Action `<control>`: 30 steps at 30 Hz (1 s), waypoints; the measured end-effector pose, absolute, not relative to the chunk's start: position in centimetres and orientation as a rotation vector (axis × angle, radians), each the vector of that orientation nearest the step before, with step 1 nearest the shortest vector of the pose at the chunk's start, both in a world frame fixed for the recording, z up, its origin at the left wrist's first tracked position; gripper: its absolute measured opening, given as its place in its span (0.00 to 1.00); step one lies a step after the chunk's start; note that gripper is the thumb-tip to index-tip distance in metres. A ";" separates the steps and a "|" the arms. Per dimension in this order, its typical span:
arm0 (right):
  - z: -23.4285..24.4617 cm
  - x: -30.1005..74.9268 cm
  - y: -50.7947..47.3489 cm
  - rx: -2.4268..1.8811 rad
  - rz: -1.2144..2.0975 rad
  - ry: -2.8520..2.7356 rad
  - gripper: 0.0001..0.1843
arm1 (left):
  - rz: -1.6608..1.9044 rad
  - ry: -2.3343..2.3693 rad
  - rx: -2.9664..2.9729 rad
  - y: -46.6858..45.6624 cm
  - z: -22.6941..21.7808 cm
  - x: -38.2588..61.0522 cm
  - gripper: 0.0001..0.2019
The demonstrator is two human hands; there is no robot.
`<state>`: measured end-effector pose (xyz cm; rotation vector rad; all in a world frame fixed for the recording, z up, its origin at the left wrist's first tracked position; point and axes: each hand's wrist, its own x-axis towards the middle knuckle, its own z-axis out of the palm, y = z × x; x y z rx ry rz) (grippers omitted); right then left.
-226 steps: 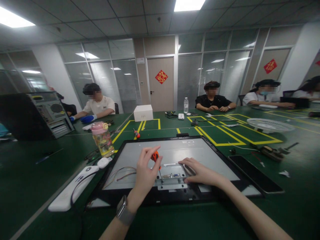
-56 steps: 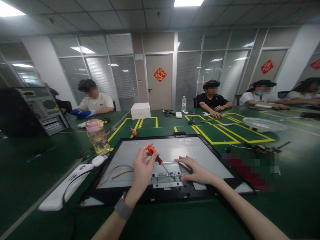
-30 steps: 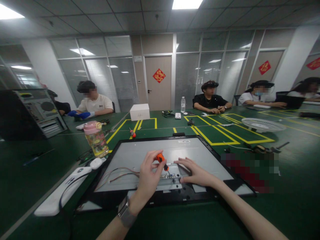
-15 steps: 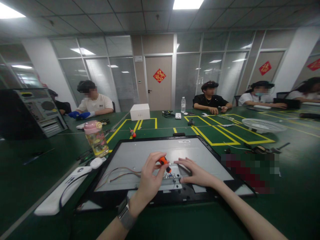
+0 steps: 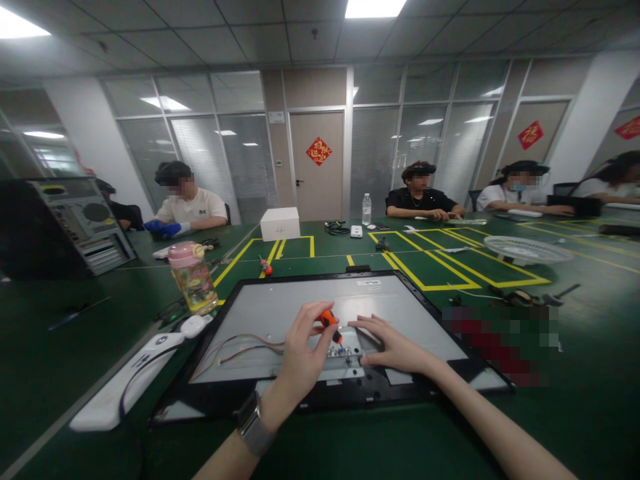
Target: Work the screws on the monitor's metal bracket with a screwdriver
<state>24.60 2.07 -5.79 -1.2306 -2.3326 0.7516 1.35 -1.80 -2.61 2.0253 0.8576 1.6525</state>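
Indoors, a long green table (image 5: 350, 443) fills the foreground while co-workers (image 5: 195, 207) sit along its far side. Far left stands a black computer tower (image 5: 65, 227). A black-framed grey panel (image 5: 415, 313) lies flat at near center, with a long white device (image 5: 130, 380) to its left and a pink-lidded bottle (image 5: 193, 283) just beyond that. The right hand (image 5: 395, 347) rests over the right end of a metal bracket (image 5: 354, 372) on the panel, thumb and fingers spread; whether it grips cannot be told. The left hand (image 5: 303, 343), above the panel's near half, pinches an orange-and-black screwdriver (image 5: 327, 317) by its handle, the shaft slanting down rightward to the bracket, its tip too small to make out.
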 end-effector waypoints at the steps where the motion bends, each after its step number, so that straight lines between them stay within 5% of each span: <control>1: -5.8 24.6 2.1 -1.231 0.750 -2.335 0.43 | 1.624 0.865 2.048 -1.7 -2.3 1.4 0.15; 12: -6.2 24.6 2.3 -1.201 0.725 -2.341 0.42 | 1.422 0.871 2.241 -0.7 2.1 3.1 0.13; 30: -5.9 24.7 2.1 -1.246 0.759 -2.335 0.43 | 1.522 0.852 1.918 -0.2 1.0 2.3 0.14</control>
